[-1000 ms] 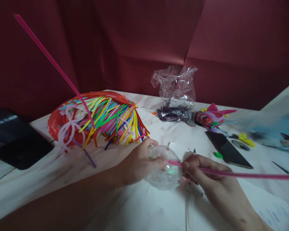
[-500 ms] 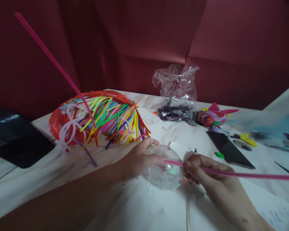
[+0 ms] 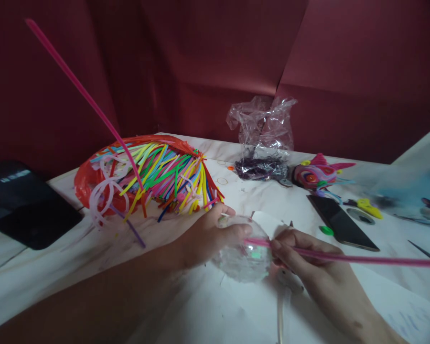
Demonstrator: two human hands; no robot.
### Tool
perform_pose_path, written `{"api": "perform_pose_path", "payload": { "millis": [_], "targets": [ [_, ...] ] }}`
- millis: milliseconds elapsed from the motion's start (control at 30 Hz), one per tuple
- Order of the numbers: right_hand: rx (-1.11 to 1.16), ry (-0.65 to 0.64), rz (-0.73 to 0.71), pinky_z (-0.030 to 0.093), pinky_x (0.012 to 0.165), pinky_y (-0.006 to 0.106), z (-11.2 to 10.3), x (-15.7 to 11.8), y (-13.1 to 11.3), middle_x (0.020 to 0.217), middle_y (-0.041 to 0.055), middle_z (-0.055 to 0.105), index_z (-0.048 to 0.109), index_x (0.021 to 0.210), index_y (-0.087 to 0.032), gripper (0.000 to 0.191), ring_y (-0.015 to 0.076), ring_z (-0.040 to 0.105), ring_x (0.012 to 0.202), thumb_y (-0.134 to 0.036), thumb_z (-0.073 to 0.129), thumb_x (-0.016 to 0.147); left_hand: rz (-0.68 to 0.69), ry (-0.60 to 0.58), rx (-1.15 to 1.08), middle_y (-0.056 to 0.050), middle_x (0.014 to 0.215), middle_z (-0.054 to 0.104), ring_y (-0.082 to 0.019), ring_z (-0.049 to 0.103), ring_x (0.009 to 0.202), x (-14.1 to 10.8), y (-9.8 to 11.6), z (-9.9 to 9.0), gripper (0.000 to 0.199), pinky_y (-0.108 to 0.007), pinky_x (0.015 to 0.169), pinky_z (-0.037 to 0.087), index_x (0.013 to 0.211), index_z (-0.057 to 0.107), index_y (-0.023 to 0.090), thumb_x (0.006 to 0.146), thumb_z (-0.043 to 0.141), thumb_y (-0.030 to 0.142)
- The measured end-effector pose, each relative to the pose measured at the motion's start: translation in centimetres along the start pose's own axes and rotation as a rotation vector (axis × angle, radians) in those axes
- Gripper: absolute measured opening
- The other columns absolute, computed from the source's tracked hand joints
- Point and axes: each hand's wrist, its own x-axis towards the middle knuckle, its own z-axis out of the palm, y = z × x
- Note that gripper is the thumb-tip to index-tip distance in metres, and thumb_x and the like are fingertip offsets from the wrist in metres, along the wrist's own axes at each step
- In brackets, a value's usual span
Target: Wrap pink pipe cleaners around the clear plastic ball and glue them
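My left hand [image 3: 215, 234] grips the upper left side of a clear round plastic ball [image 3: 243, 267], its thumb lying over the top and the other fingers partly hidden. A pink pipe cleaner [image 3: 372, 260] is pinched between my right thumb and fingers. Its short end lies across the front of the ball near my left thumb, and the long part runs off to the right edge. My right hand [image 3: 304, 258] is close beside the ball's right side. Below it a small light-coloured object [image 3: 290, 281], too blurred to name, rests on the table.
A red bag [image 3: 84, 186] spills many-coloured pipe cleaners [image 3: 172, 172], one long pink strip [image 3: 82, 91] rising up left. Behind stand a clear plastic bag [image 3: 265, 129] and a pink craft figure [image 3: 318, 174]. A phone [image 3: 340, 222] lies right, a black tablet-like slab [image 3: 28, 205] left.
My left thumb tip has lifted slightly and shows more plainly. My right hand, with the pink pipe cleaner, has shifted a little to the left. Other things look the same.
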Motion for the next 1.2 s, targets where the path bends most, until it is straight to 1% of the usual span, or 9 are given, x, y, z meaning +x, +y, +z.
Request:
{"api": "perform_pose_path", "payload": {
  "millis": [100, 267, 333, 433, 633, 767, 900, 1000, 1200],
  "targets": [
    [-0.004, -0.009, 0.003, 0.027, 0.054, 0.027, 0.2, -0.1, -0.1, 0.066, -0.0004, 0.053, 0.057, 0.062, -0.019, 0.040, 0.0162, 0.043, 0.061, -0.051, 0.063, 0.086, 0.042, 0.027, 0.063, -0.002, 0.090, 0.060, -0.020, 0.059, 0.080, 0.0, -0.2, 0.4, 0.054, -0.029, 0.065, 0.045, 0.103, 0.042, 0.021, 0.064, 0.071, 0.045],
    [0.017, -0.009, 0.023, 0.018, 0.047, 0.027, 0.7, -0.4, -0.6, 0.058, -0.0042, 0.041, 0.055, 0.060, -0.019, 0.044, 0.0126, 0.027, 0.051, -0.056, 0.064, 0.084, 0.040, 0.085, 0.112, 0.002, 0.083, 0.057, -0.016, 0.056, 0.073, 0.0, -0.3, 0.8, 0.046, -0.027, 0.061, 0.043, 0.100, 0.040, 0.023, 0.066, 0.069, 0.036],
    [0.026, -0.007, 0.031, 0.016, 0.048, 0.028, 0.9, -0.6, -0.8, 0.058, -0.0045, 0.040, 0.054, 0.060, -0.019, 0.043, 0.0124, 0.026, 0.051, -0.054, 0.064, 0.084, 0.024, 0.074, 0.089, 0.003, 0.080, 0.056, -0.015, 0.055, 0.069, 0.0, -0.2, 0.8, 0.045, -0.026, 0.059, 0.043, 0.101, 0.040, 0.023, 0.067, 0.068, 0.034],
    [0.027, 0.003, 0.035, 0.017, 0.049, 0.027, 0.8, -0.6, -0.8, 0.059, -0.0044, 0.040, 0.054, 0.061, -0.019, 0.040, 0.0125, 0.028, 0.053, -0.049, 0.065, 0.085, 0.012, 0.055, 0.100, 0.003, 0.080, 0.056, -0.015, 0.054, 0.070, -0.1, -0.2, 0.6, 0.043, -0.027, 0.059, 0.042, 0.103, 0.041, 0.023, 0.069, 0.066, 0.031],
    [0.029, 0.004, -0.006, 0.020, 0.045, 0.025, 0.4, -0.3, 0.7, 0.058, -0.0026, 0.044, 0.056, 0.060, -0.020, 0.044, 0.0130, 0.031, 0.050, -0.056, 0.067, 0.084, 0.103, 0.072, 0.173, 0.000, 0.089, 0.059, -0.018, 0.057, 0.080, 0.2, -1.3, 0.2, 0.043, -0.029, 0.066, 0.043, 0.103, 0.045, 0.022, 0.070, 0.070, 0.034],
    [0.027, -0.004, -0.027, 0.021, 0.044, 0.025, 0.4, -0.1, 1.3, 0.058, -0.0025, 0.043, 0.056, 0.061, -0.020, 0.046, 0.0133, 0.032, 0.050, -0.057, 0.067, 0.085, 0.142, 0.063, 0.148, 0.001, 0.089, 0.059, -0.017, 0.058, 0.079, 0.3, -1.8, 0.0, 0.041, -0.027, 0.065, 0.044, 0.104, 0.046, 0.023, 0.073, 0.070, 0.036],
    [0.019, -0.013, -0.018, 0.022, 0.046, 0.026, 0.4, -0.1, 0.9, 0.059, -0.0017, 0.045, 0.057, 0.061, -0.020, 0.047, 0.0144, 0.034, 0.052, -0.059, 0.067, 0.086, 0.092, 0.035, 0.134, 0.003, 0.084, 0.058, -0.017, 0.058, 0.075, -0.3, -0.9, 0.1, 0.038, -0.026, 0.062, 0.044, 0.105, 0.044, 0.023, 0.074, 0.065, 0.032],
    [0.009, -0.016, -0.007, 0.025, 0.050, 0.026, 0.5, -0.3, 0.6, 0.062, -0.0013, 0.047, 0.057, 0.062, -0.020, 0.046, 0.0153, 0.037, 0.056, -0.057, 0.066, 0.087, 0.078, 0.016, 0.076, 0.000, 0.090, 0.061, -0.018, 0.060, 0.082, -0.7, -0.2, 0.3, 0.034, -0.027, 0.066, 0.045, 0.103, 0.044, 0.022, 0.076, 0.062, 0.031],
    [0.029, -0.025, -0.041, 0.026, 0.047, 0.025, 0.7, -0.1, 1.0, 0.060, -0.0013, 0.047, 0.058, 0.060, -0.019, 0.047, 0.0146, 0.037, 0.054, -0.058, 0.069, 0.084, 0.106, 0.025, 0.112, -0.001, 0.091, 0.061, -0.020, 0.059, 0.085, -0.6, -0.6, 0.4, 0.051, -0.029, 0.069, 0.046, 0.106, 0.040, 0.021, 0.071, 0.070, 0.042]
  ]
}}
